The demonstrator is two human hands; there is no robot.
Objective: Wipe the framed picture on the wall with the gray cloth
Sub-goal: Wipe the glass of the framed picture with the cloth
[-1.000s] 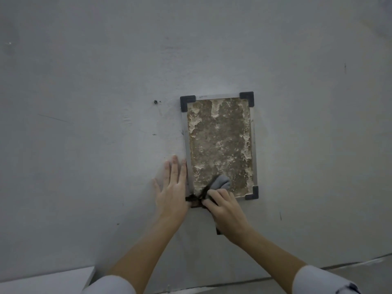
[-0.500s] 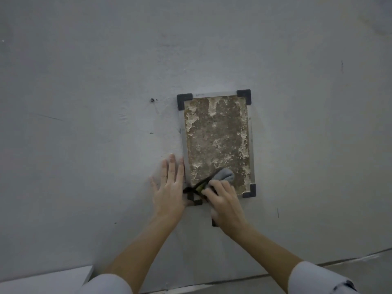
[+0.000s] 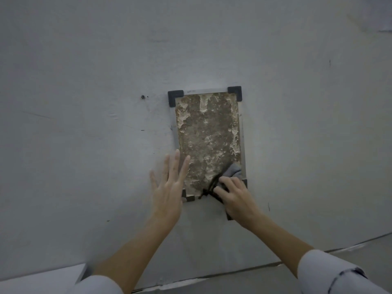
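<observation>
A framed picture [image 3: 207,132] hangs on the grey wall, with a mottled brown and cream surface, a thin silver frame and black corner caps. My right hand [image 3: 235,198] presses a bunched gray cloth [image 3: 233,171] against the picture's lower right corner; a dark string trails from the cloth across the bottom edge. My left hand [image 3: 169,187] lies flat with fingers spread, its fingertips over the frame's lower left edge and its palm on the wall beside it. The left hand hides part of the bottom left corner cap.
A small screw [image 3: 143,96] sticks out of the wall left of the frame's top. A pale ledge [image 3: 42,279] shows at the bottom left. The floor line [image 3: 318,251] runs along the bottom right.
My right hand has slid the cloth rightward along the picture's bottom, from the lower middle to the lower right corner. The left hand's fingertips have shifted slightly onto the frame's edge.
</observation>
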